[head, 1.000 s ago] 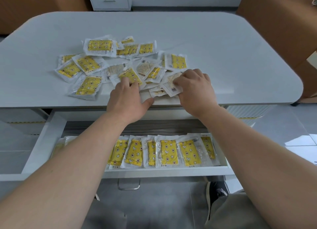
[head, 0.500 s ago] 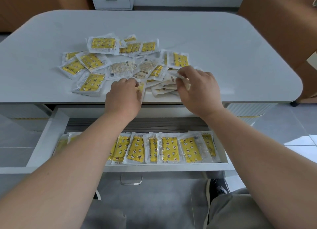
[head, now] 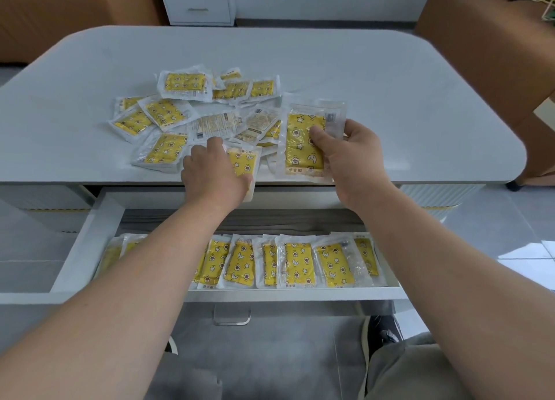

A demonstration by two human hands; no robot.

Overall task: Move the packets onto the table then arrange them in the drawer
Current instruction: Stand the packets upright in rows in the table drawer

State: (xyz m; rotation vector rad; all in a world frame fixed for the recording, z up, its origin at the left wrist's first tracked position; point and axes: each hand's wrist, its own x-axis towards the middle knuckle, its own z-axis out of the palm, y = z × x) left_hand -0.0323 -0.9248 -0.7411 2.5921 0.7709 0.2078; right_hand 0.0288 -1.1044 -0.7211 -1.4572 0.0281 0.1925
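Right hand gripped a packet, long axis pointing away from the body, above the surface's near edge; left hand gripped a second packet alongside; the open drawer lay just below, toward the body.

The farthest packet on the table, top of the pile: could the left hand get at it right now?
Probably yes: the far packet lies uncovered, nothing stands between, though the left hand grips a near packet, so it would have to let go first.
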